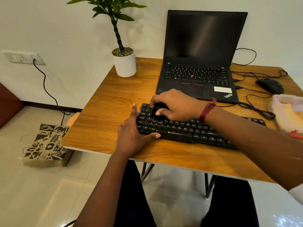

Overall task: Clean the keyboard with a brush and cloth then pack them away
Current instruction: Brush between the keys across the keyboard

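Gripping brush in right hand over left end of keyboard; bracing that edge with flat left hand.

black keyboard, black brush, wood-grain table, white pot

White wall, glossy tiled floor, wooden table.

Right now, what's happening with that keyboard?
A person is brushing the keyboard. The right hand grips a small black brush on the keys at its left end. The left hand, fingers straight, steadies that end on the table. The laptop behind sits open with a dark screen.
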